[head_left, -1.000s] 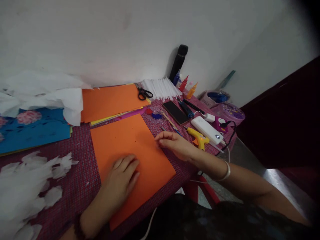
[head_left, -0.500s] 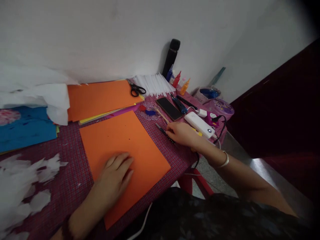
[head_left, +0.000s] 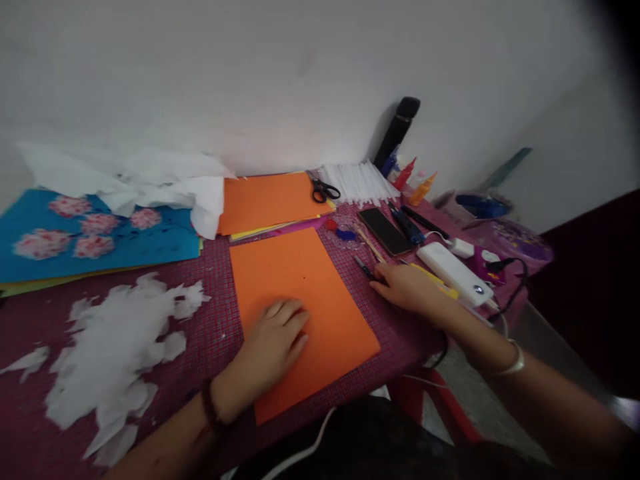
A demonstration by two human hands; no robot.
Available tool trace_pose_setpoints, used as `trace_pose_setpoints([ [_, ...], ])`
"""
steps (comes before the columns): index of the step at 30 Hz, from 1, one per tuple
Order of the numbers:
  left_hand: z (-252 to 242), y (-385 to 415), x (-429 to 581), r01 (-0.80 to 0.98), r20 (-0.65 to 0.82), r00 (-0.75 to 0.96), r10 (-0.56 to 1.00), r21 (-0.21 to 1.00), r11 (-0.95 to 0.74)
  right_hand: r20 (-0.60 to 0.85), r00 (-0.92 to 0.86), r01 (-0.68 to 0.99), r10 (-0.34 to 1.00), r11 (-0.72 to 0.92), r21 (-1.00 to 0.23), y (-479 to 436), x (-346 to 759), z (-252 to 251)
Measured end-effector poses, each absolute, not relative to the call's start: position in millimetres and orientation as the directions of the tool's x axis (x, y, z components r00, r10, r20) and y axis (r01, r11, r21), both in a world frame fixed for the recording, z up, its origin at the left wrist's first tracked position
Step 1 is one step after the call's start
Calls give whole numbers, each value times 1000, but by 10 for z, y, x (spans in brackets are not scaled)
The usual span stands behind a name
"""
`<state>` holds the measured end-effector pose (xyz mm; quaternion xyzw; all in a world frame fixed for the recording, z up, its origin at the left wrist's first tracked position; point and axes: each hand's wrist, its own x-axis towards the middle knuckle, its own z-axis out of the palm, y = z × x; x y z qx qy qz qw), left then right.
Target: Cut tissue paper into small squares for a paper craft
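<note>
My left hand (head_left: pixel 274 344) lies flat with its fingers stretched out on an orange sheet of paper (head_left: pixel 305 280) that rests on the red checked tablecloth (head_left: pixel 215 327). To the right of the sheet, my right hand (head_left: pixel 410 288) rests on the cloth with its fingers closed on a thin dark pen (head_left: pixel 364 267). The pen's tip points away from me, toward the back left. A silver bangle (head_left: pixel 515 360) sits on my right wrist.
Behind lie a stack of coloured paper (head_left: pixel 265 200) with black scissors (head_left: pixel 323 190), white strips (head_left: pixel 357 181), a phone (head_left: pixel 384 230), a white power bank (head_left: pixel 453 272), glue bottles (head_left: pixel 413 180) and a black flask (head_left: pixel 397 130). Torn white tissue (head_left: pixel 115 340) and a blue flowered sheet (head_left: pixel 95 230) lie left.
My right hand has moved off the orange sheet's right edge to the pen beside it and closed on it. The left hand stays flat on the sheet. The camera has swung left.
</note>
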<state>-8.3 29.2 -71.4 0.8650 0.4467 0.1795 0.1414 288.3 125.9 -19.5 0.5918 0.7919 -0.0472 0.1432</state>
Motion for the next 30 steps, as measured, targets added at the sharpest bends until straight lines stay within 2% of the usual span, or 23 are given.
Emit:
trace_pose_setpoints([
  [3,-679,277,-72,726,157,533,832,421,-544,-275,-251,953,928,286,97,1263,2866,-183],
  [6,-646,268,-64,731,144,529,837,424,-535,-191,-282,951,940,300,73,1218,2758,-134],
  [12,-594,262,-59,730,139,527,838,431,-531,-125,-485,871,865,465,-160,1099,2207,-57],
  [18,-630,261,-21,776,104,500,860,387,-498,-70,-609,775,790,575,-260,1140,1595,-70],
  [23,-599,234,-41,779,97,581,808,222,-587,-83,-600,767,796,541,-345,1207,1432,-298],
  [26,-317,351,-219,728,62,674,737,114,-676,-96,-601,759,793,529,-379,1232,1453,-450],
  [28,-18,553,-444,790,54,612,789,10,-614,-100,-603,757,792,528,-385,1241,1475,-500],
  [30,293,847,-741,897,47,438,898,-89,-433,-102,-611,749,785,532,-394,1253,1491,-513],
])
